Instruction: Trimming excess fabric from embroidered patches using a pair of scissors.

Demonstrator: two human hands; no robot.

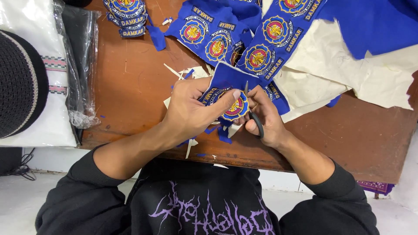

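My left hand (191, 109) pinches a round embroidered patch (237, 106) on blue cloth, thumb pressed on its top edge. My right hand (265, 117) grips small black-handled scissors (254, 115), their blades pointing up along the patch's right edge. Both hands meet over the near middle of the brown wooden table (130, 87). A strip of blue fabric (226, 78) still hangs from the patch toward the far side.
More blue cloth with several uncut round badges (270, 32) lies beyond my hands, over cream backing fabric (339, 74). A stack of cut patches (126, 17) sits at the far left. Blue and white scraps (187, 74) litter the table. A dark cap (19, 82) and plastic-wrapped garments (80, 65) lie left.
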